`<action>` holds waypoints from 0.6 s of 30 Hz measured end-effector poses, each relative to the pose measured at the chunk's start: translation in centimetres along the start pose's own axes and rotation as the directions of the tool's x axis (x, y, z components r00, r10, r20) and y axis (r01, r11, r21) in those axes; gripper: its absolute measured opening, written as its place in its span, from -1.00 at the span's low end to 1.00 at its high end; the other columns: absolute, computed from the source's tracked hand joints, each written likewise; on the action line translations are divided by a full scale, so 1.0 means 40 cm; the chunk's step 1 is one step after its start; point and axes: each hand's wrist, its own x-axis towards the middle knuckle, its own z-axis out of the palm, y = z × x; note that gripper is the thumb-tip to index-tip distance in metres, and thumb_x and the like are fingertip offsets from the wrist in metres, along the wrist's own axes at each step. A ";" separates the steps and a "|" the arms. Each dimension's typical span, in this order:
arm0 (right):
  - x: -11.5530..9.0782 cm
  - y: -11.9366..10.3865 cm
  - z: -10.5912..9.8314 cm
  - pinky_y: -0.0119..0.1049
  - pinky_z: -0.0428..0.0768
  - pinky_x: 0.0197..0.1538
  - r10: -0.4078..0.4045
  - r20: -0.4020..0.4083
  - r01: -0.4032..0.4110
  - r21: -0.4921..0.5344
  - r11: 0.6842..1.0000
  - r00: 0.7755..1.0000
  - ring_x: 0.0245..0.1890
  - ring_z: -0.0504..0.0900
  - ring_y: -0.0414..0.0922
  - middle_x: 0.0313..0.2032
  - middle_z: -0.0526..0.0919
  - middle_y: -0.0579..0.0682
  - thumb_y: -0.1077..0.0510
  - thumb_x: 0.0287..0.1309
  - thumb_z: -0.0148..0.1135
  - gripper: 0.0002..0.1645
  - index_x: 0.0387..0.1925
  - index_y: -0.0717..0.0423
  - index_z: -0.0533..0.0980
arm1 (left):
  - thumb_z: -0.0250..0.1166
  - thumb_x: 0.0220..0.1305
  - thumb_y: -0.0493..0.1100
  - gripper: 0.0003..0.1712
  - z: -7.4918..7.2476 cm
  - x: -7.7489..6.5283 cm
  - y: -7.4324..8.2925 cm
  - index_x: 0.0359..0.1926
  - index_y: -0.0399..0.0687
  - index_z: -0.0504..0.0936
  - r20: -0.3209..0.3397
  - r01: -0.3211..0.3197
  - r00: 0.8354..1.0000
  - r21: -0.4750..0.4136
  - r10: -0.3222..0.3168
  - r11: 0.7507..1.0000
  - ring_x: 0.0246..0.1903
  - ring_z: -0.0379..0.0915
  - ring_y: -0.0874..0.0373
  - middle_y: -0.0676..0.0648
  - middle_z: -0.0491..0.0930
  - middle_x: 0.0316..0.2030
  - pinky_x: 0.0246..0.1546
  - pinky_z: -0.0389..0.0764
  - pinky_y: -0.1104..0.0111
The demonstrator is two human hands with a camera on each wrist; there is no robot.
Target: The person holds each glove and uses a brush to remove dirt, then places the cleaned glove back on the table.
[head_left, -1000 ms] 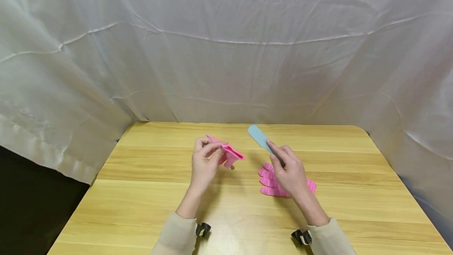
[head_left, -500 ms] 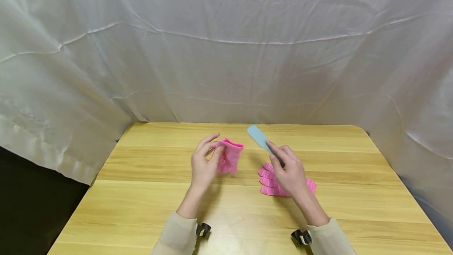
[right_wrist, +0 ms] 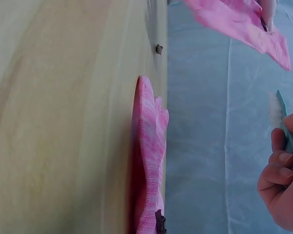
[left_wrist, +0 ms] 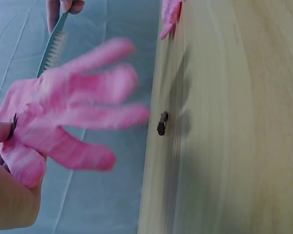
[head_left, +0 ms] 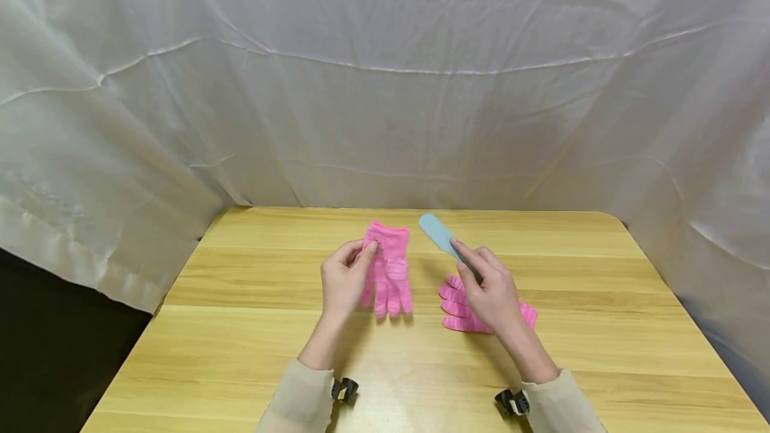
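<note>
My left hand pinches a pink knit glove near its cuff, so the glove hangs over the table with its fingers pointing down. In the left wrist view a small dark bit shows on the glove beside the thumb. My right hand grips a blue-green brush; its white bristles show in the right wrist view. A second pink glove lies flat on the table beneath the right hand, which partly hides it. Dark clumpy matter sits on that glove.
A small dark brown lump lies on the wooden table by the hanging glove; in the head view the glove hides it. Grey-white cloth surrounds the table's back and sides.
The glove in my left hand has swung from a tilted, cuff-forward pose to hanging face-on, with its fingers spread downward. The right hand and brush have hardly moved.
</note>
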 end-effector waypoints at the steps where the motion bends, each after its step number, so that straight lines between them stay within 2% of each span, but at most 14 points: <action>1: -0.001 -0.001 0.000 -0.42 0.35 -0.57 0.002 0.002 -0.002 -0.001 1.000 1.000 -0.54 0.33 -0.26 -0.30 0.59 -0.06 0.41 0.27 0.30 -0.44 0.27 0.06 0.62 | 0.44 0.33 -0.21 -0.82 0.000 0.000 0.001 -0.14 -0.23 0.79 0.003 0.042 0.999 -0.007 -0.042 0.999 -0.58 0.50 0.27 -0.17 0.77 -0.40 -0.61 0.53 0.56; 4: -0.002 -0.003 0.002 -0.42 0.36 -0.57 0.009 0.010 -0.009 0.003 1.000 1.000 -0.54 0.33 -0.26 -0.30 0.59 -0.07 0.41 0.27 0.30 -0.43 0.28 0.04 0.62 | 0.45 0.34 -0.13 -0.79 -0.002 0.001 0.006 -0.12 -0.18 0.79 0.013 0.178 0.984 -0.025 -0.178 0.984 -0.60 0.53 0.23 -0.15 0.77 -0.41 -0.63 0.55 0.52; 7: -0.002 -0.005 0.003 -0.42 0.36 -0.57 0.012 0.012 -0.012 0.006 1.000 1.000 -0.54 0.33 -0.26 -0.30 0.60 -0.07 0.41 0.27 0.30 -0.43 0.29 0.03 0.62 | 0.43 0.36 -0.09 -0.76 -0.003 0.004 0.007 -0.09 -0.15 0.79 0.031 0.287 0.958 -0.065 -0.285 0.956 -0.38 0.70 0.16 -0.12 0.81 -0.25 -0.38 0.71 0.45; 11: -0.002 -0.007 0.003 -0.42 0.36 -0.57 0.017 0.016 -0.017 0.012 1.000 1.000 -0.54 0.33 -0.26 -0.30 0.60 -0.07 0.41 0.27 0.29 -0.42 0.29 0.04 0.61 | 0.35 0.43 -0.11 -0.75 -0.005 0.006 0.004 -0.06 -0.19 0.78 0.061 0.344 0.939 -0.117 -0.339 0.932 0.02 0.66 0.07 -0.13 0.78 -0.06 0.12 0.66 0.30; 13: -0.003 -0.007 0.003 -0.42 0.36 -0.57 0.020 0.017 -0.021 0.015 1.000 1.000 -0.54 0.33 -0.26 -0.30 0.60 -0.07 0.41 0.27 0.29 -0.43 0.29 0.04 0.61 | 0.31 0.46 -0.12 -0.73 -0.006 0.006 0.003 -0.03 -0.23 0.76 0.081 0.356 0.934 -0.142 -0.348 0.924 0.12 0.60 0.04 -0.15 0.76 -0.01 0.24 0.59 0.24; 16: -0.003 -0.008 0.002 -0.42 0.36 -0.57 0.017 0.016 -0.017 0.015 1.000 1.000 -0.54 0.33 -0.26 -0.30 0.60 -0.07 0.42 0.27 0.28 -0.43 0.29 0.05 0.61 | 0.24 0.50 -0.16 -0.71 -0.009 0.006 0.003 0.01 -0.27 0.74 0.112 0.383 0.923 -0.190 -0.368 0.904 0.10 0.61 0.03 -0.17 0.75 0.02 0.21 0.62 0.26; 18: -0.004 -0.010 0.003 -0.42 0.36 -0.57 0.005 0.015 -0.005 0.015 1.000 1.000 -0.54 0.34 -0.27 -0.30 0.60 -0.07 0.42 0.26 0.29 -0.43 0.28 0.06 0.62 | 0.19 0.52 -0.19 -0.69 -0.010 0.006 0.004 0.06 -0.32 0.71 0.136 0.404 0.914 -0.230 -0.382 0.885 0.01 0.64 0.07 -0.18 0.74 0.00 0.09 0.68 0.33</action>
